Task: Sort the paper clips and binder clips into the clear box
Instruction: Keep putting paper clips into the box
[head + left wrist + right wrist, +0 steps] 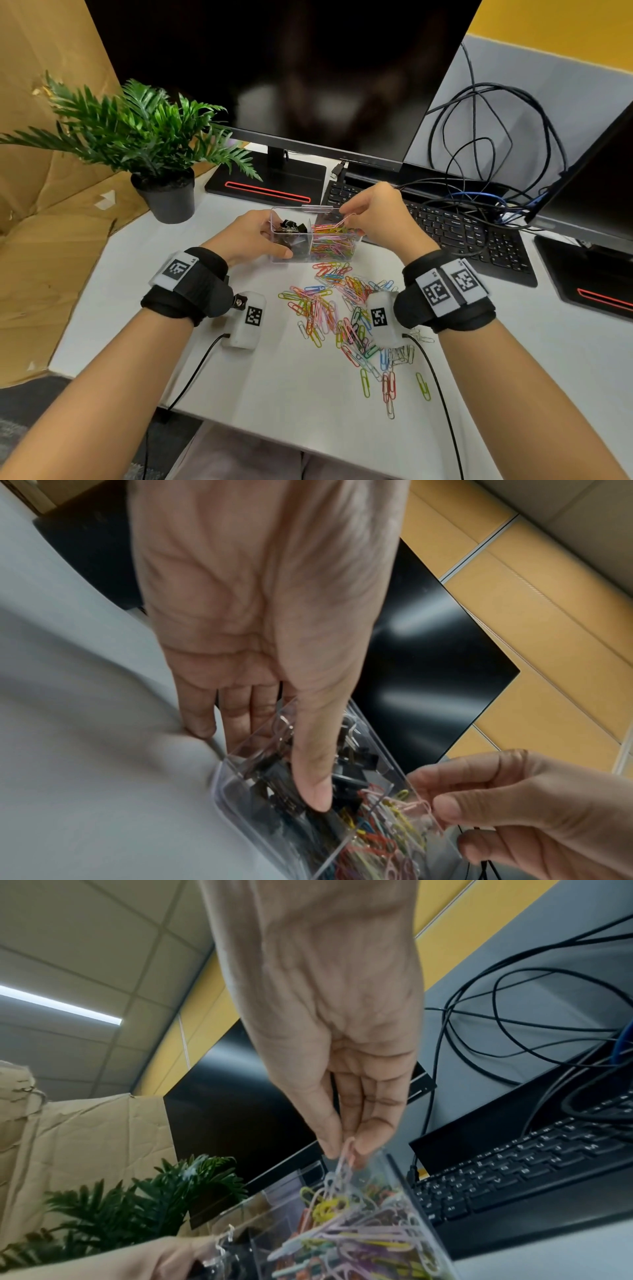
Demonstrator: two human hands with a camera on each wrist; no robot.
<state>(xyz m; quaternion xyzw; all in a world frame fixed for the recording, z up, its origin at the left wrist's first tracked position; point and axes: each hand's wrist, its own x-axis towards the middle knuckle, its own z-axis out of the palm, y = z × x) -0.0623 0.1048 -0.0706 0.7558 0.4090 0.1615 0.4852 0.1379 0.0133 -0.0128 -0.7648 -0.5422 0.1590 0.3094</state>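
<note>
A clear two-part box (294,208) stands on the white table. Black binder clips (293,228) fill its left part and coloured paper clips (334,241) its right part. My left hand (277,240) grips the box's left end, with the thumb (315,780) on the near wall and the fingers round the end wall. My right hand (347,214) pinches a pink paper clip (342,221) just over the right part; thumb and fingers meet on the pink paper clip (346,1153) in the right wrist view. Several loose paper clips (342,315) lie between my wrists.
A potted plant (164,192) stands left of the box. Behind it are a monitor stand (270,185) and a black keyboard (445,226) with tangled cables (496,137). A second monitor stand (589,274) sits at the right. Cardboard (51,205) borders the table's left edge.
</note>
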